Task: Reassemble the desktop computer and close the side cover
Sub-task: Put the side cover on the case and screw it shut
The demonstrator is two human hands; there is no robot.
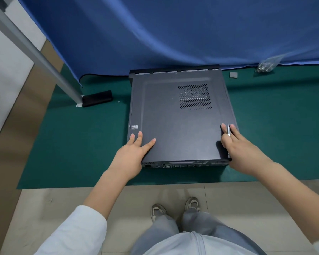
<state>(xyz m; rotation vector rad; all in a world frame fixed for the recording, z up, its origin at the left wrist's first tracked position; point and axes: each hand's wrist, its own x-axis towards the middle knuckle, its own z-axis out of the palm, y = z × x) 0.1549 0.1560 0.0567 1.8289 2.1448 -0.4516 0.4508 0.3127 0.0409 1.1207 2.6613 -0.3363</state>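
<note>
On the computer's side cover [173, 122], our left hand [131, 155] presses with fingers straight and spread, while our right hand [241, 150] pins a screwdriver [228, 130] between two straight fingers.

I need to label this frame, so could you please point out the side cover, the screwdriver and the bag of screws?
side cover [166, 115], head view, bare middle.
screwdriver [228, 130], head view, metal shaft.
bag of screws [265, 65], head view, middle.

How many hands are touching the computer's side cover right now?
2. The left hand presses flat on the side cover near its near-left corner; the right hand rests on the near-right corner, with a screwdriver between its fingers.
</note>
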